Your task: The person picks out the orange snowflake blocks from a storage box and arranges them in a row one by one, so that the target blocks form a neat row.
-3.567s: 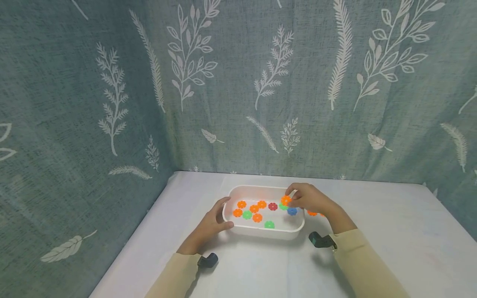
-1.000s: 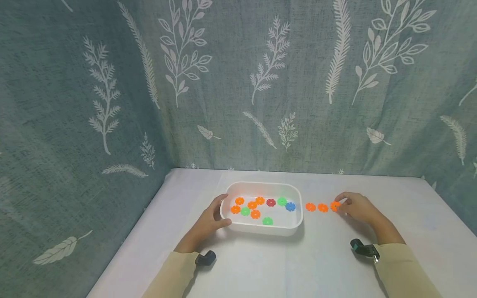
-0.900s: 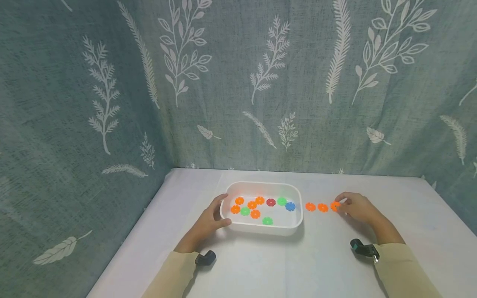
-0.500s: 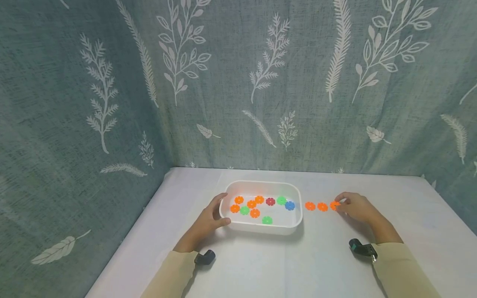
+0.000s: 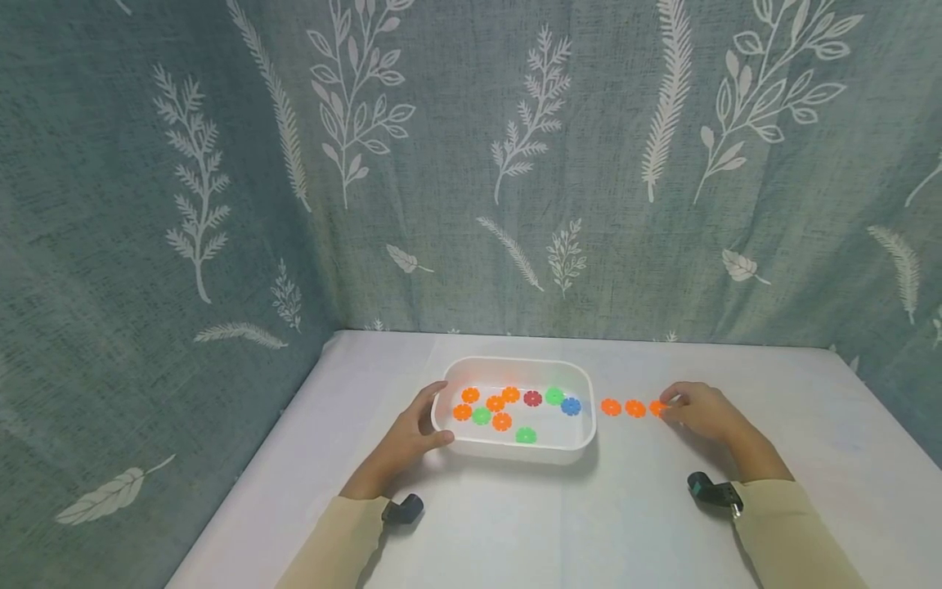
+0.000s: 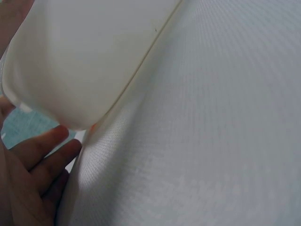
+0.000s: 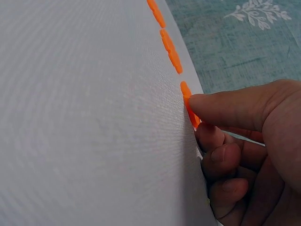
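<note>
Orange disc (image 5: 656, 408) pinched in right grip (image 5: 701, 411), apparently for alignment with neighbouring discs (image 5: 635, 408) on bench (image 5: 625, 523); left grip (image 5: 409, 435), spread wide, holds white tray (image 5: 515, 451), likely steadying it.

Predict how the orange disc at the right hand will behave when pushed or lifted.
The orange disc looks thin, so probably light. Lying flat, it would likely slide, not roll. No bend shows as the right hand pinches it, suggesting stiffness.

The right hand (image 5: 702, 411) partly hides the orange disc (image 5: 656, 407) farthest right of the white tray (image 5: 515, 451), while two sleeves (image 5: 791, 523), nearer than the tray, run off the head view's bottom edge.
</note>
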`<action>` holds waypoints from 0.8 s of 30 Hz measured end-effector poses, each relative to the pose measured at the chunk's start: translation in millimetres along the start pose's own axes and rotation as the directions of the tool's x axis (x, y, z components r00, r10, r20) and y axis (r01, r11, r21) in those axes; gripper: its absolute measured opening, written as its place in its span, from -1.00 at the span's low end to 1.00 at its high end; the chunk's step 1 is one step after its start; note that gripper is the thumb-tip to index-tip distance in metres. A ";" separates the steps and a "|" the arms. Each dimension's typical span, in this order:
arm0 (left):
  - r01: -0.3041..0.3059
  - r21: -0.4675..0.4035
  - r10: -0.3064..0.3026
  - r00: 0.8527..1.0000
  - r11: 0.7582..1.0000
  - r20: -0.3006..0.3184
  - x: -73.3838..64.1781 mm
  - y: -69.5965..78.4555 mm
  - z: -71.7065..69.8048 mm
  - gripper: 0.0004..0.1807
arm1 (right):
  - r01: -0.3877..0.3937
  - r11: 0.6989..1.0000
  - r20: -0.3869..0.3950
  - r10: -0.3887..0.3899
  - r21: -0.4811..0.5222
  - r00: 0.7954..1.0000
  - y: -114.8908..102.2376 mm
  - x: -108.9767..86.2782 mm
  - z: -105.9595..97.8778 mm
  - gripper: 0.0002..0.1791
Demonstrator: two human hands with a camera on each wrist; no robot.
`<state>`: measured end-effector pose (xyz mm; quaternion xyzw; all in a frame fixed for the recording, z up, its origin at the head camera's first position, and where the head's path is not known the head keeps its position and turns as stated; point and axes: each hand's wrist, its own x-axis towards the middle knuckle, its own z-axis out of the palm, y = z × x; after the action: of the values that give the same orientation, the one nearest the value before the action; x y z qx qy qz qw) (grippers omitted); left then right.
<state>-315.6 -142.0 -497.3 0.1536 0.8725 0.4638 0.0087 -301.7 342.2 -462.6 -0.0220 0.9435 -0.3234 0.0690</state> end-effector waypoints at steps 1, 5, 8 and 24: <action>0.000 0.000 0.000 1.000 1.000 0.000 -0.3 0.1 -0.2 0.02 | 0.002 1.000 -0.002 -0.002 -0.001 1.000 -0.2 -0.3 0.3 -0.70; 0.002 -0.006 -0.002 1.000 1.000 0.004 -1.0 1.0 -1.0 0.02 | 0.025 1.000 -0.008 -0.025 -0.014 1.000 0.0 -1.1 1.1 -0.74; 0.002 -0.002 -0.002 1.000 1.000 0.004 -1.4 2.6 -2.0 0.02 | 0.034 0.999 -0.016 -0.034 -0.025 0.999 -0.3 -1.8 1.3 -0.76; 0.000 -0.009 0.000 1.000 1.000 0.009 0.0 1.8 -1.2 0.03 | 0.072 0.997 -0.014 -0.072 0.015 0.997 -7.0 -1.4 -0.2 -0.79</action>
<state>-315.3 -142.0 -495.1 0.1556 0.8703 0.4671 0.0131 -300.4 336.9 -458.0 -0.0533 0.9401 -0.3329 0.0511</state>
